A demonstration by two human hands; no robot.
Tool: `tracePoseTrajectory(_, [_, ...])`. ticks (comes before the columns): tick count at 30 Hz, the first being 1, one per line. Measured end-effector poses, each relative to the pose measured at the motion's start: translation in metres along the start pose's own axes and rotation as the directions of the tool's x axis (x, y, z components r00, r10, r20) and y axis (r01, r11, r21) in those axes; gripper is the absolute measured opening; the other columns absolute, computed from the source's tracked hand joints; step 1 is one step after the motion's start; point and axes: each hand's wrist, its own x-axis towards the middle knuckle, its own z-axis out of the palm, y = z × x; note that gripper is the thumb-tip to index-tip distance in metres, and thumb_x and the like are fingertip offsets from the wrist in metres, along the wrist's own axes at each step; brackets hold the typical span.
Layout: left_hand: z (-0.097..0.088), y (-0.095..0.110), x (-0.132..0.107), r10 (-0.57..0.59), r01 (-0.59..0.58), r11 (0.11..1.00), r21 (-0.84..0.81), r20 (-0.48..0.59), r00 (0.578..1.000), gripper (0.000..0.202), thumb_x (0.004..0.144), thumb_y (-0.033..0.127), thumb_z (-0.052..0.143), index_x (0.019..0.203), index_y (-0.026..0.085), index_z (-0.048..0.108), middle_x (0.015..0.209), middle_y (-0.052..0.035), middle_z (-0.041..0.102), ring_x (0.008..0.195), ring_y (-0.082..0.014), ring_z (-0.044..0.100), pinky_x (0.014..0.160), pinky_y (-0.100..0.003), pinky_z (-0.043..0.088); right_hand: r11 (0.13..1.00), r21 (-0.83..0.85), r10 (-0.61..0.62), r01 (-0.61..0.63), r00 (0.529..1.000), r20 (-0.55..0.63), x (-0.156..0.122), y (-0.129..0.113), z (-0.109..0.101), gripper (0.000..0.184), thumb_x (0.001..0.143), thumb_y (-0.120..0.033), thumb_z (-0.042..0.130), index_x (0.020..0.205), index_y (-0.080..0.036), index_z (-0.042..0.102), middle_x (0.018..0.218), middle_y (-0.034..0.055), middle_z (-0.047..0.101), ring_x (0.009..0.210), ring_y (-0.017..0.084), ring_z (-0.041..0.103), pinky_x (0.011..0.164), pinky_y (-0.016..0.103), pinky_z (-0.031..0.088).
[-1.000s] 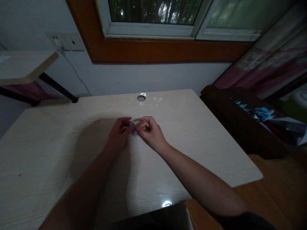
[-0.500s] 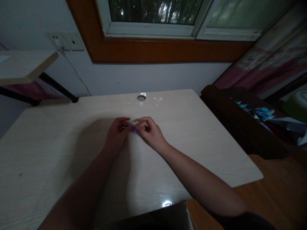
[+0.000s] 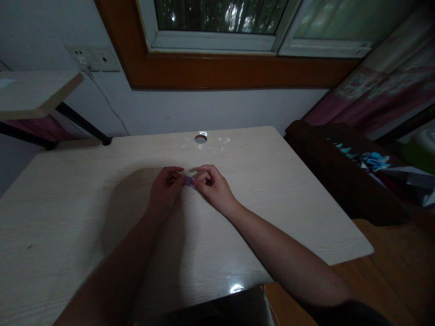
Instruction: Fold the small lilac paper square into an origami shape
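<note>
A small purple folded piece of paper (image 3: 189, 181) is pinched between both of my hands just above the pale wooden table (image 3: 84, 194). My left hand (image 3: 165, 189) grips its left side with curled fingers and thumb. My right hand (image 3: 212, 186) pinches its right side, fingers bent inward. Only a sliver of the paper shows between the fingertips; the rest is hidden by them.
A round cable hole (image 3: 200, 138) sits near the table's far edge. A wall socket with a cord (image 3: 92, 59) is at the upper left, above a side shelf (image 3: 34, 93). A dark piece of furniture with cloth (image 3: 356, 172) stands to the right, below a window (image 3: 220, 22).
The visible part of the purple paper has shrunk as my fingertips closed in around it. Both hands stay in about the same place.
</note>
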Motion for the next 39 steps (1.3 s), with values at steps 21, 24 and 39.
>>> tracePoseTrajectory(21, [-0.0015, -0.0020, 0.0019, -0.052, 0.048, 0.997, 0.068, 0.051, 0.997, 0.017, 0.075, 0.030, 0.077, 0.087, 0.019, 0.071, 0.078, -0.0004, 0.069, 0.071, -0.0138, 0.064, 0.070, -0.026, 0.050, 1.000, 0.011, -0.005, 0.005, 1.000, -0.027, 0.0007, 0.0001, -0.0008, 0.033, 0.083, -0.029, 0.072, 0.112, -0.026, 0.056, 0.078, -0.0035, 0.068, 0.071, 0.014, 0.064, 0.071, 0.030, 0.049])
tracePoseTrajectory(24, [-0.0013, -0.0033, 0.0012, -0.037, 0.037, 0.999, 0.013, 0.047, 0.998, 0.016, 0.075, 0.029, 0.077, 0.086, 0.019, 0.071, 0.080, -0.0007, 0.070, 0.073, -0.0140, 0.064, 0.072, -0.027, 0.051, 1.000, 0.003, -0.009, 0.009, 0.999, -0.044, 0.0013, 0.0032, -0.0011, 0.034, 0.084, -0.030, 0.072, 0.113, -0.026, 0.056, 0.080, -0.0026, 0.069, 0.073, 0.014, 0.064, 0.072, 0.031, 0.049])
tracePoseTrajectory(39, [-0.0025, -0.0065, 0.0036, -0.044, 0.044, 0.999, -0.024, -0.011, 0.999, 0.024, 0.075, 0.032, 0.079, 0.090, 0.018, 0.068, 0.078, 0.0004, 0.068, 0.070, -0.0128, 0.063, 0.070, -0.026, 0.051, 0.998, 0.051, -0.018, 0.025, 0.992, -0.126, 0.0032, 0.0049, -0.0012, 0.035, 0.082, -0.032, 0.075, 0.111, -0.026, 0.056, 0.079, -0.0029, 0.069, 0.073, 0.014, 0.064, 0.073, 0.029, 0.049])
